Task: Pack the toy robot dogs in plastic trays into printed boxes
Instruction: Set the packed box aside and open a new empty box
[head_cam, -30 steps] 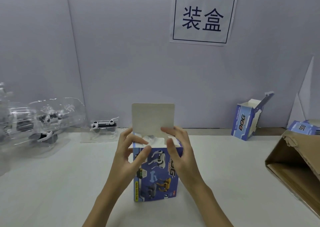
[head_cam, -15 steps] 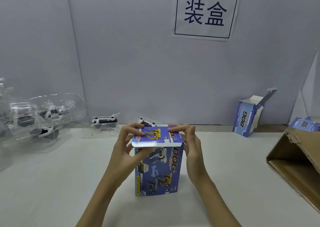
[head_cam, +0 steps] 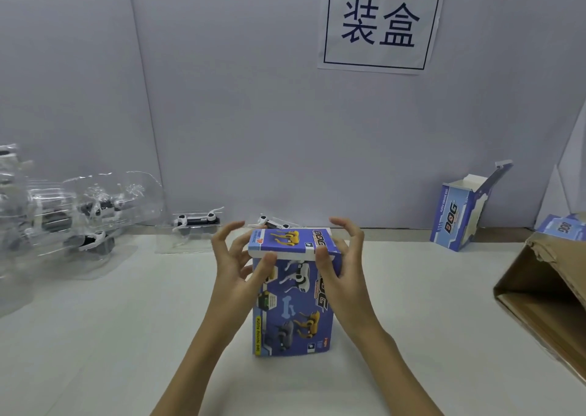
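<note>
Both hands, left (head_cam: 233, 270) and right (head_cam: 341, 265), we find clamped on an upright rectangular glossy printed box (head_cam: 293, 301), thumbs pressing its folded cardboard top flap (head_cam: 290, 241).

Blue printed box (head_cam: 293, 301) shows yellow, white and grey dogs; brown carton (head_cam: 545, 292).

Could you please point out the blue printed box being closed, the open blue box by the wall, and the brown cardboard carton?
Blue printed box being closed (head_cam: 293, 314): head view, front panel.
Open blue box by the wall (head_cam: 452, 217): head view, front face.
Brown cardboard carton (head_cam: 553, 265): head view, outer top panel.
</note>
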